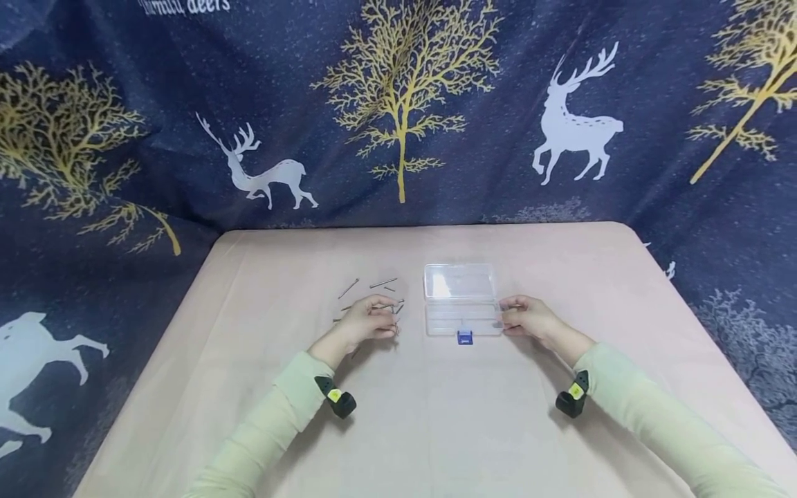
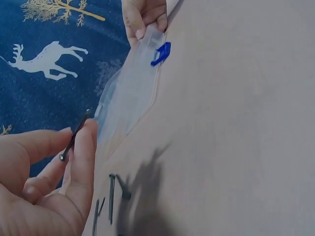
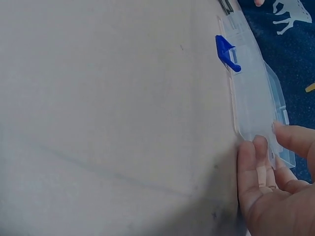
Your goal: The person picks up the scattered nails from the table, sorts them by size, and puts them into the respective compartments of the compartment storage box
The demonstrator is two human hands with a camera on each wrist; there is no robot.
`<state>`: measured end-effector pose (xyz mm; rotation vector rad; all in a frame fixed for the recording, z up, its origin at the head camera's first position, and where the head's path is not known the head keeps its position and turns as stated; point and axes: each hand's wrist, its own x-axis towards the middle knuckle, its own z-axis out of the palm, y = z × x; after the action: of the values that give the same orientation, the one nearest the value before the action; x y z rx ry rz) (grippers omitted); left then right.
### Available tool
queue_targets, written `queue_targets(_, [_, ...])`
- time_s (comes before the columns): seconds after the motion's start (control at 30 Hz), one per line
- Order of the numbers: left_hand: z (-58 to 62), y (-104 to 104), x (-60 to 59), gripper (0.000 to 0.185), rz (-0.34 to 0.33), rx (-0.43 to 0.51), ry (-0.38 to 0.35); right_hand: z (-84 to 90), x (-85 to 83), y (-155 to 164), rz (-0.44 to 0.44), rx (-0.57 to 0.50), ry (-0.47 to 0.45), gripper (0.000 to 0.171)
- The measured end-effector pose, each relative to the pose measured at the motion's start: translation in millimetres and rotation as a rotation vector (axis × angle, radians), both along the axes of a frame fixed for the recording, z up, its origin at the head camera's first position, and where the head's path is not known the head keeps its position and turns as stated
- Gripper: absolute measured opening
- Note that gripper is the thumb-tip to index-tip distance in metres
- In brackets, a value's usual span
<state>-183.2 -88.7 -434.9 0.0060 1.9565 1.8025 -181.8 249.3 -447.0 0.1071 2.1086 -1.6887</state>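
i take the clear plastic box (image 1: 461,299) as my landmark; it sits open on the pink tabletop (image 1: 436,422), lid tipped back, blue latch (image 1: 464,337) on its near edge. my left hand (image 1: 369,320) is just left of the box, above the scattered nails (image 1: 373,294), and the left wrist view shows its grip narrow, thumb and forefinger pinching one nail (image 2: 74,136) lifted off the cloth, tip pointing toward the box. my right hand (image 1: 528,318) is at the box's right end, fingertips (image 3: 261,150) resting against its corner with fingers fairly straight, steadying it and holding nothing. as i judge it, the work is early: i can make out no nails inside the box, though its clear walls make that hard to be sure of. several nails lie left of the box, a few more show under my left hand in the wrist view, and the one in my pinch is not yet over the box.
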Motion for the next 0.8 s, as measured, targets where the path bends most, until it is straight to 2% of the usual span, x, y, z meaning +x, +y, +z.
queue_targets(0.13, [-0.9, 14, -0.4, 0.033, 0.073, 0.018, -0.01, -2.0, 0.4, 0, 0.0, 0.008, 0.01, 0.051])
queue_targets(0.23, [-1.5, 24, -0.3, 0.028, 0.103, 0.033, -0.012, -3.7, 0.4, -1, -0.008, 0.002, 0.013, 0.051])
queue_targets(0.43, [-1.0, 43, -2.3, 0.028, 0.171, 0.092, -0.029, -5.8, -0.1, 0, -0.021, 0.001, 0.019, 0.051])
queue_targets(0.67, [-1.8, 65, -8.8, 0.034, 0.407, 0.293, -0.12, -4.7, 0.2, -1, -0.014, 0.035, 0.023, 0.049])
queue_targets(0.8, [-1.3, 79, -10.5, 0.035, 0.477, 0.371, -0.134, -3.0, 1.6, -1, -0.02, 0.051, 0.018, 0.049])
